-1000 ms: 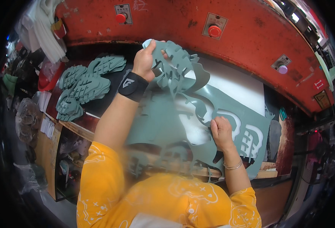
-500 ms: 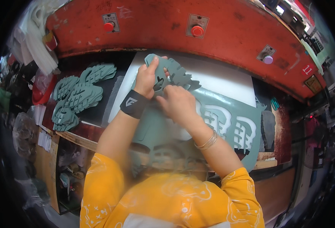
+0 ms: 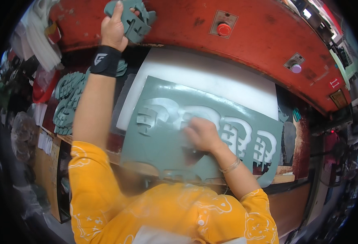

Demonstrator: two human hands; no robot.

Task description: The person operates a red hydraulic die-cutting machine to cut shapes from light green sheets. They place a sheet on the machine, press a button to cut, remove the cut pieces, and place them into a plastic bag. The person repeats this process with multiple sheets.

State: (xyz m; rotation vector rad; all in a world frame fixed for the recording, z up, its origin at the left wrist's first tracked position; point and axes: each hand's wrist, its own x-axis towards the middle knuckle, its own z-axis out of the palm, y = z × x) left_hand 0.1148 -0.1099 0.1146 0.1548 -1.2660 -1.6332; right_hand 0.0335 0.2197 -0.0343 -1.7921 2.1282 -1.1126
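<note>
High at the upper left, my left hand (image 3: pixel 114 30), with a black wristband, grips a small bundle of grey-green cut-out pieces (image 3: pixel 135 27) in front of the red machine. The pieces look flat, slotted and flexible. My right hand (image 3: pixel 203 133), fingers curled and blurred, is over the large grey-green sheet (image 3: pixel 162 87). What it holds, if anything, is hidden. The sheet has several curved, slotted openings, and its near edge bends down toward me. Beneath it lies a white board (image 3: pixel 227 73).
Stacks of similar cut pieces (image 3: pixel 67 107) lie at the left, partly behind my left arm. The red machine beam (image 3: pixel 179 24) crosses the far side, with a red push button (image 3: pixel 224 29) and a purple one (image 3: pixel 296 68). A red container (image 3: pixel 45 89) stands far left.
My left hand has moved up and left, carrying the cut pieces away from my right hand. My right hand has moved down over the sheet, whose far left part is now uncovered.
</note>
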